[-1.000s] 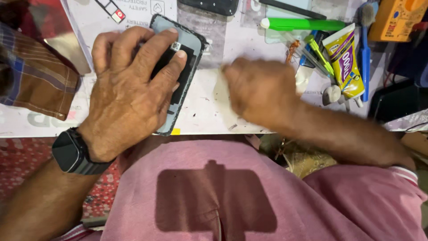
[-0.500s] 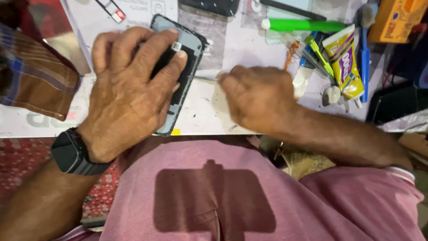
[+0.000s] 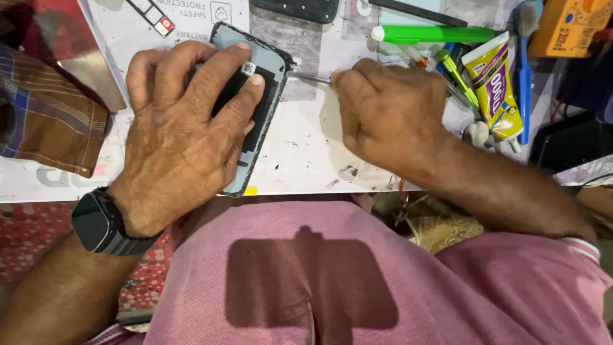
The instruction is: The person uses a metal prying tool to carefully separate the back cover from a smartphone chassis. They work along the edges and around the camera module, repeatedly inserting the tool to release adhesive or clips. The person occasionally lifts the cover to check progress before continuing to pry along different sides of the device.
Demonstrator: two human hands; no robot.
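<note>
At the far left a folded plaid cloth (image 3: 45, 115) lies on the white bench (image 3: 300, 160), near the person's left forearm and the dark smartwatch (image 3: 96, 220) on that wrist. The left hand (image 3: 182, 137) is spread flat, palm down, fingers fanned over an opened phone body (image 3: 265, 96), pressing it onto the bench. The phone's long axis runs from the near bench edge up and away, leaning slightly to the right, so its far corner sits just beside the other hand's tool.

From that upper right edge of the phone a thin metal tool tip (image 3: 311, 78) reaches across a short gap of bare bench. It points almost level, right to left, meeting the frame's side edge nearly crosswise to the phone's length. The right hand (image 3: 389, 112) is closed around the tool's handle, fingers curled and pinched on it, knuckles up; the handle itself is hidden inside the fist. This hand lies directly right of the phone and is the one nearer the edge being touched, while the left covers the phone's middle and lower part.

Further right, well clear of both hands, lie a green marker-like pen (image 3: 434, 33), a yellow glue tube (image 3: 495, 86) and a blue toothbrush (image 3: 523, 70).
</note>
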